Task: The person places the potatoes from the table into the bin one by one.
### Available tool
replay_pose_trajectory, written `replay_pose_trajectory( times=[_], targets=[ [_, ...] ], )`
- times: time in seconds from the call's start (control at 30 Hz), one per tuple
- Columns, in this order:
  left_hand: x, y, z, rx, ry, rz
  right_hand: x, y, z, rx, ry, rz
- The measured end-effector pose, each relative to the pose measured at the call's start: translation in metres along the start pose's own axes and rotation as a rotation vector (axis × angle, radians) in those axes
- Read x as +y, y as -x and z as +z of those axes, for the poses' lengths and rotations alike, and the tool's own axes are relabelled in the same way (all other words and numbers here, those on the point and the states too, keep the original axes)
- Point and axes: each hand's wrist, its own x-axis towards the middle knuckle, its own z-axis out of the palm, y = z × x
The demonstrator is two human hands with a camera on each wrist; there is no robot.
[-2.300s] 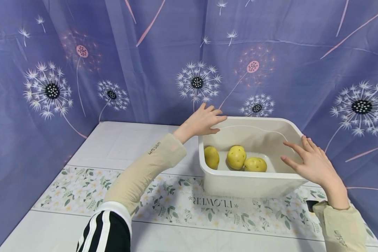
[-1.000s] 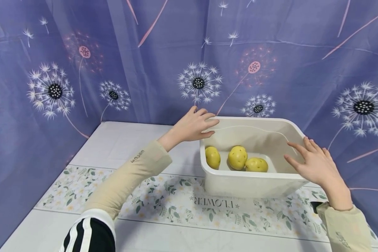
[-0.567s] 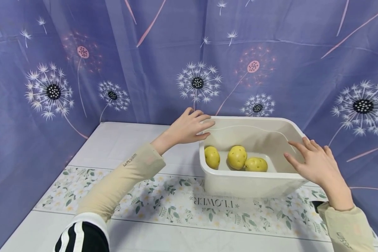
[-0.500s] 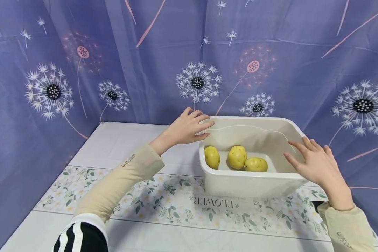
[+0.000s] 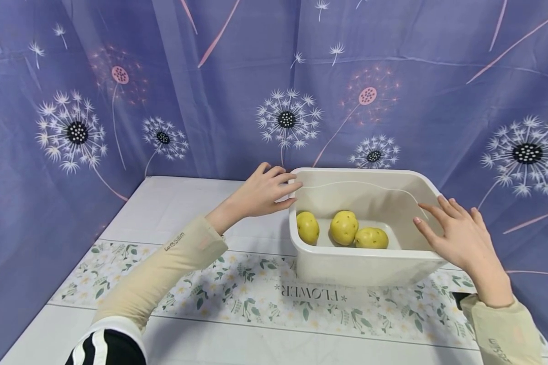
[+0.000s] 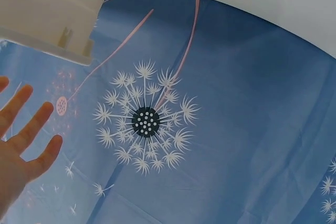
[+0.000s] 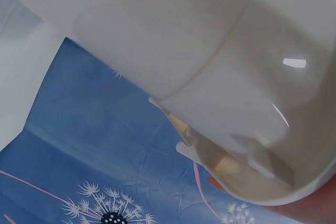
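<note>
A white plastic bin (image 5: 365, 267) stands on the table, with three yellow potatoes inside. The leftmost potato (image 5: 308, 227) is partly cut off by the bin's wall; the middle potato (image 5: 344, 228) and the right potato (image 5: 371, 238) lie close together. At the bin's back left corner is my left hand (image 5: 262, 193), fingers spread and holding nothing; in the left wrist view, that hand (image 6: 23, 153) shows apart from the bin. My right hand (image 5: 463, 235) is at the bin's right rim with fingers extended; in the right wrist view, part of it (image 7: 312, 205) shows behind the rim.
A white tablecloth (image 5: 210, 324) with a flower-patterned band covers the table. Behind and at both sides hangs a purple-blue curtain (image 5: 228, 116) printed with dandelions. A small black object (image 5: 459, 299) shows beside the right wrist.
My left hand has moved left and toward me, from over the bin's left rim to just outside its back left corner. The right hand, bin and potatoes stay nearly where they were.
</note>
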Motion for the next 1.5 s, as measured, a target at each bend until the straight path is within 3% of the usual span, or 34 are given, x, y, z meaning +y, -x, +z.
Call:
replay_pose_trajectory(
  times=[0.43, 0.73, 1.23, 1.5],
  targets=[
    [0.002, 0.012, 0.000, 0.029, 0.027, -0.005, -0.002, 0.002, 0.001, 0.060, -0.052, -0.015],
    [0.003, 0.019, -0.003, 0.001, 0.053, -0.010, -0.003, 0.003, 0.001, 0.095, -0.120, -0.049],
    [0.009, 0.045, 0.001, 0.018, 0.081, 0.000, -0.004, 0.004, 0.002, 0.097, -0.198, -0.093],
    [0.012, 0.055, -0.001, 0.017, 0.107, -0.031, -0.009, 0.007, 0.004, 0.107, -0.218, -0.118]
  ],
)
